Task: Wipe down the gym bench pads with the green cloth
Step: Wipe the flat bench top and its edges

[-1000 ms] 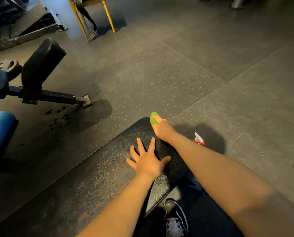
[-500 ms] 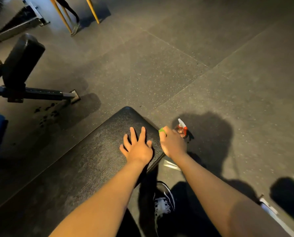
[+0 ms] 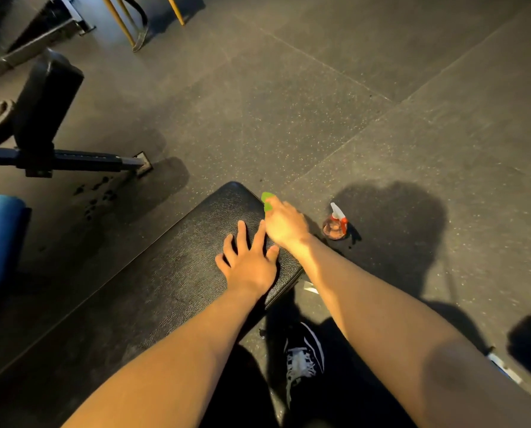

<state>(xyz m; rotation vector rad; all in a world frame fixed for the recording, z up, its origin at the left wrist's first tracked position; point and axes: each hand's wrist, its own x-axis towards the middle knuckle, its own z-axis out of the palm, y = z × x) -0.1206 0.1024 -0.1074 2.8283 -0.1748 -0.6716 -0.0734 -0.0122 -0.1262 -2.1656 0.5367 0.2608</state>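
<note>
**Edge pass in progress: spray bottle exposed**

Since half a second ago, your right hand (image 3: 285, 223) has moved farther up the right edge of the bench pad (image 3: 171, 273). Your left hand (image 3: 248, 261) lies flat on the pad, fingers spread. The right appears to clutch the green cloth (image 3: 267, 201) at that edge, though only a tip shows. Overrun the edge and you could topple the spray bottle (image 3: 335, 225) on the floor just beside. The neighbouring bench (image 3: 47, 97) is well apart, and your shoe (image 3: 304, 356) is near the pad's corner.

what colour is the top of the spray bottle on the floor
White nozzle with red trim on the spray bottle, best in the head view.
</note>
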